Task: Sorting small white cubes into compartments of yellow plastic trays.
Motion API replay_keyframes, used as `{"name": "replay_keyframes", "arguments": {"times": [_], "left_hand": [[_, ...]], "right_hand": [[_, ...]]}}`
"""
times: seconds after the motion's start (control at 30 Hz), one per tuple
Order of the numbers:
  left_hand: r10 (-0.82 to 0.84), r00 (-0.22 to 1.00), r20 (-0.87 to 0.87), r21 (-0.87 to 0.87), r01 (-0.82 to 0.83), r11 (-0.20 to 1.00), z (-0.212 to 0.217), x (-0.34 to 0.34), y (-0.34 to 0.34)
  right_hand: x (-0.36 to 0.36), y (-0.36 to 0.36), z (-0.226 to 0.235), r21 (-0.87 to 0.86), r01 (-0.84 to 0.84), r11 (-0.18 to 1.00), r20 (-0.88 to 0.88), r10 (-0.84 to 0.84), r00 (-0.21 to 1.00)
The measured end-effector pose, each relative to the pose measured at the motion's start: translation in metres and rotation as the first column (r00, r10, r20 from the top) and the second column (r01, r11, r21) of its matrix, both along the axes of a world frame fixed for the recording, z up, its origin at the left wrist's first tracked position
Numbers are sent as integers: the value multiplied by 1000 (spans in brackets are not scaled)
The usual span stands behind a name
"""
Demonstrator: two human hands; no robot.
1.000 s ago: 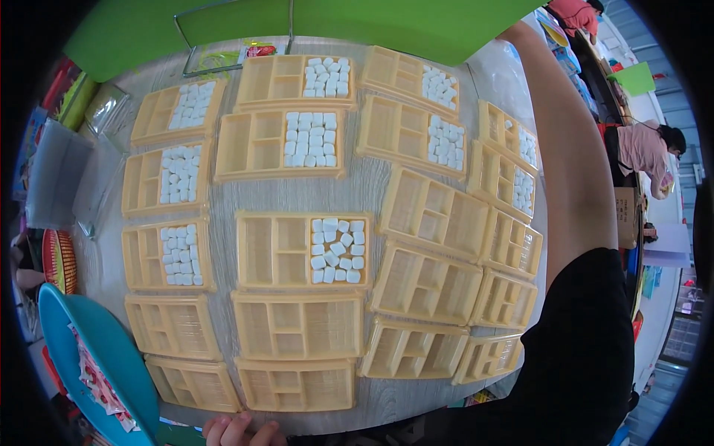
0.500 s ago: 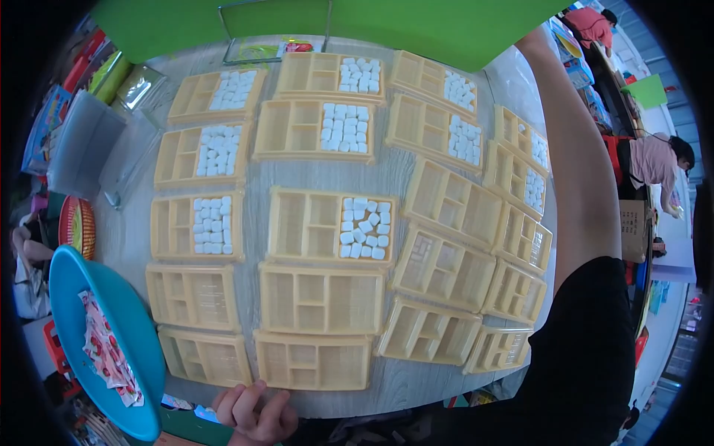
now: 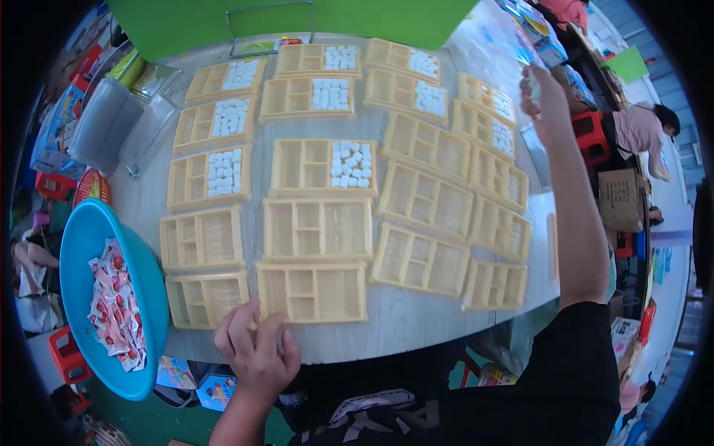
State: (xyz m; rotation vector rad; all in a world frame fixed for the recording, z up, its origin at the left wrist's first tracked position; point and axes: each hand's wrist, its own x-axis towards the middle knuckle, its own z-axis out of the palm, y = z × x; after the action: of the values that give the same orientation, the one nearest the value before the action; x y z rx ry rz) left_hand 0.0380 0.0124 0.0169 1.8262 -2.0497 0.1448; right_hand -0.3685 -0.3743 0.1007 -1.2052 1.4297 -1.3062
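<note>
Where the round grey table [image 3: 416,327] meets its left edge, a blue basin [image 3: 82,245] holds a heap of small red-and-white sachets [image 3: 115,308]. Beside it, clear plastic tubs [image 3: 111,123] stand near the far-left rim. Left hand [image 3: 256,349]: palm down at the near table edge, fingers loosely curled together, fingertips touching the near rim of a yellow compartment tray [image 3: 312,291] in the front row; whether it pinches anything, I cannot tell. Tray field: many alike yellow trays laid edge to edge across the table; far and left ones carry white cubes [image 3: 351,163] in one large compartment, near and right ones show bare compartments. Right hand [image 3: 543,93]: arm stretched out above the right-hand trays, fingers closed round a small pale object [image 3: 533,88], kind not discernible. Far right, off the table: a person in pink [image 3: 643,130] beside a cardboard box [image 3: 621,197].
</note>
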Motion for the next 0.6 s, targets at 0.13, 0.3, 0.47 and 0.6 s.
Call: {"name": "replay_keyframes", "arguments": {"times": [0.13,0.3,0.47,0.6], "left_hand": [[61,997,-48,4,-61,998,4,-4,-3],[142,980,-140,-137,-161,977,-6,-9,-6],[164,969,-185,-202,-201,959,-8,-6,-6],[122,978,-170,-211,-157,965,-9,-2,-5]], "right_hand": [[36,62,-20,9,-252,968,356,232,905],[84,72,-47,-65,-253,965,321,260,911],[105,78,-56,-61,-170,984,149,178,973],[108,77,-61,-16,-109,994,120,110,987]]}}
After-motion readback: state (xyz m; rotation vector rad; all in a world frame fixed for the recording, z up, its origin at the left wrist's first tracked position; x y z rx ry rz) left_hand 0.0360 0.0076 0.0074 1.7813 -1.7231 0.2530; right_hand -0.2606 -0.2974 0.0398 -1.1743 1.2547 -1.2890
